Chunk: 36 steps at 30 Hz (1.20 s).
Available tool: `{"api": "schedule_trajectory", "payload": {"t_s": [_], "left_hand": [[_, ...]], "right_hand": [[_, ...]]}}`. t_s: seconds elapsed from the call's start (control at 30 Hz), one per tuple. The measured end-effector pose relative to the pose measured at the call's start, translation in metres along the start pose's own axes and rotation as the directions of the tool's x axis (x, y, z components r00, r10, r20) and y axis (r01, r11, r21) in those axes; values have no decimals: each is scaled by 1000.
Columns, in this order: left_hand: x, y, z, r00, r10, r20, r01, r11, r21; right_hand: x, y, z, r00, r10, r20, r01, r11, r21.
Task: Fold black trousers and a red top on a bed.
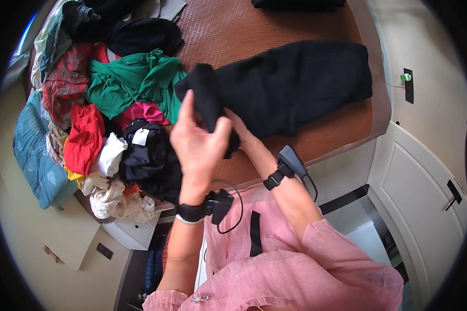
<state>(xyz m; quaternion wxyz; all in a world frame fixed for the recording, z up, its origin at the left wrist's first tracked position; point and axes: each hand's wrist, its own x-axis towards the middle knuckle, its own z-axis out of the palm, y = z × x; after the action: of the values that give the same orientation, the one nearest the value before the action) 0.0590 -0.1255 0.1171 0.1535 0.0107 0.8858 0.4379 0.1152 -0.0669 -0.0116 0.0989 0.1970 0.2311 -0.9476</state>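
A long black garment (295, 85), probably folded trousers, lies across the brown woven mat (225, 23) on the bed. Its near left end is raised and bent over into a thick fold. My left hand (200, 144) has this fold between thumb and fingers. Just to its right, my right hand (239, 128) grips the same end from below, with its fingers mostly hidden by the cloth. Both wrists wear black straps with small devices and cables.
At left is a heap of loose clothes: a green top (136, 81), a red garment (86, 140), a black garment with a white tag (148, 149) and several others. Behind it sits a blue cushion (43, 155). More folded black cloth (297, 3) lies at the far edge. A white door (416, 182) stands right.
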Motion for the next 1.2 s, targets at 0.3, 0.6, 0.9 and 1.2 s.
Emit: {"api": "schedule_trajectory", "payload": {"t_s": [0.3, 0.6, 0.9, 1.2], "left_hand": [[-19, 30, 98, 982, 124, 143, -149, 973, 179], [-22, -16, 109, 915, 361, 178, -389, 907, 160], [-26, -97, 63, 836, -547, -40, 502, 793, -344], [-35, -35, 5, 868, -404, 289, 496, 696, -519]], "right_hand": [[-39, -88, -50, 967, 57, -247, 35, 935, 353], [-55, -102, -63, 857, -376, -353, 63, 757, -651], [-65, -96, -40, 785, -593, 180, -173, -488, -855], [-61, -41, -44, 859, -497, 124, -2, -244, -970]]}}
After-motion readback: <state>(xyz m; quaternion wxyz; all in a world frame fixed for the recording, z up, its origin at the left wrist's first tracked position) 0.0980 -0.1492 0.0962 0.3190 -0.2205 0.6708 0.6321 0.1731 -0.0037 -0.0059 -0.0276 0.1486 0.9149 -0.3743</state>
